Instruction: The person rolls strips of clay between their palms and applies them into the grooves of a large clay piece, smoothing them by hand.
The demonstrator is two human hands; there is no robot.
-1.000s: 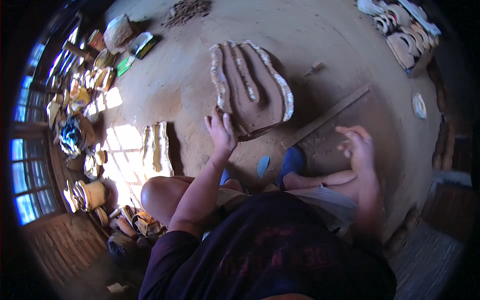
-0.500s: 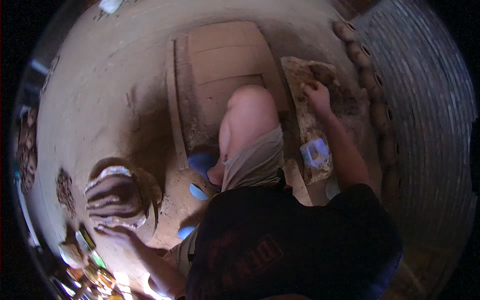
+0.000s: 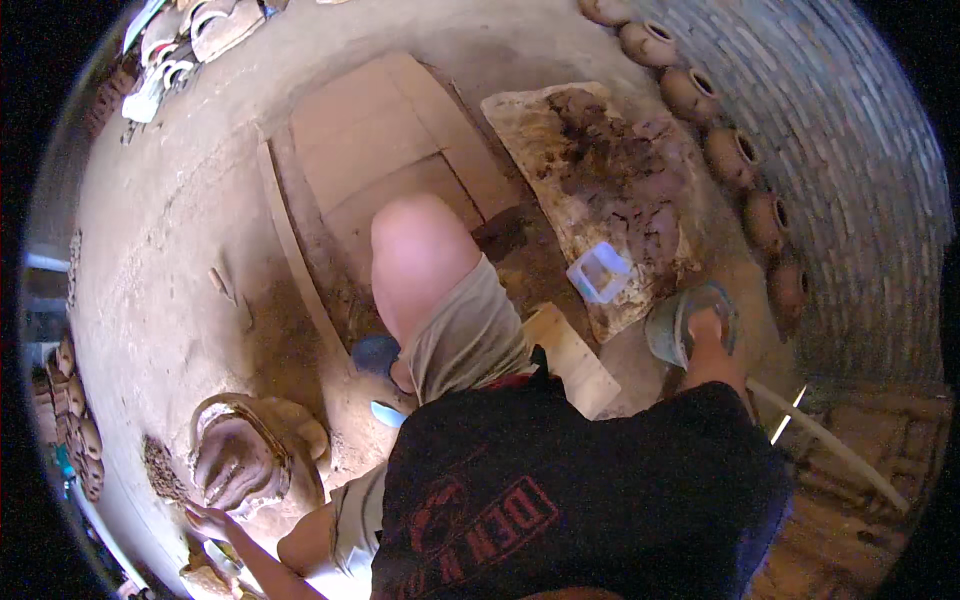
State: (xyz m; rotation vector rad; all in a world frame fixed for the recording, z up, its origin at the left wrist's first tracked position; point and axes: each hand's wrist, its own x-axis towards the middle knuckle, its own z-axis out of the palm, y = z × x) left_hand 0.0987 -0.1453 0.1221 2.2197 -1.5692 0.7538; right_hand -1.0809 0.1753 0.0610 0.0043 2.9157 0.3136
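Note:
Wet brown clay [image 3: 240, 460] lies inside a round, pale-rimmed form [image 3: 222, 403] low on the left. At its near edge is my left hand [image 3: 208, 520], fingers stretched out and holding nothing; whether it touches the rim I cannot tell. On the right, my right hand [image 3: 705, 325] reaches down into a grey-green bucket [image 3: 668, 335], its fingers hidden inside. Beyond the bucket, a dark mass of clay [image 3: 650, 215] spreads over a pale, stained sheet [image 3: 530, 120]. A small clear plastic tub [image 3: 600, 272] sits on that sheet's near part.
Flattened cardboard [image 3: 360, 130] covers the floor ahead, with a long wooden strip [image 3: 290, 240] along its left. Round clay pots [image 3: 690, 95] line the brick wall [image 3: 850, 200] at right. A wooden board [image 3: 570, 360] lies by my leg; a pole [image 3: 830, 440] slants behind the bucket.
My right hand has left the clay on the sheet and come back into the bucket. The clay at left, streaked before, now shows a smoother hollow. My view has shifted.

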